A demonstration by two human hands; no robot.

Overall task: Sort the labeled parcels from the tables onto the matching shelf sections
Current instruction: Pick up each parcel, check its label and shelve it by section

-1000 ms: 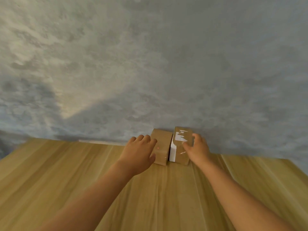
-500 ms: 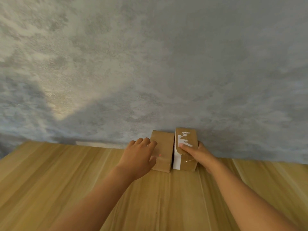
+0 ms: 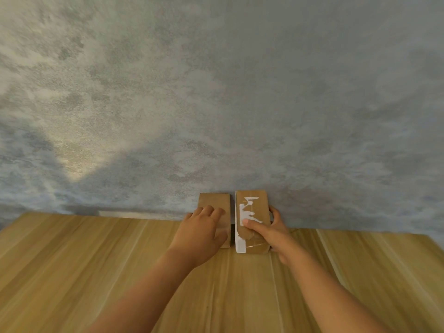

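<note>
Two small cardboard parcels are seen side by side at the far edge of a wooden table (image 3: pixel 96 272), against a mottled blue-grey wall (image 3: pixel 216 92), with a narrow gap between them. The right parcel (image 3: pixel 254 205), marked with torn white label remnants and a white strip along its left edge, is grasped by the right hand (image 3: pixel 271 234): the thumb is laid across its top face and the fingers are wrapped round its right side. The plain left parcel (image 3: pixel 213 200) is covered by the left hand (image 3: pixel 201 234), fingers spread over the top and thumb at the parcel's right edge; whether it is actually gripped cannot be told. Both bare forearms are extended over the pale wood grain.
</note>
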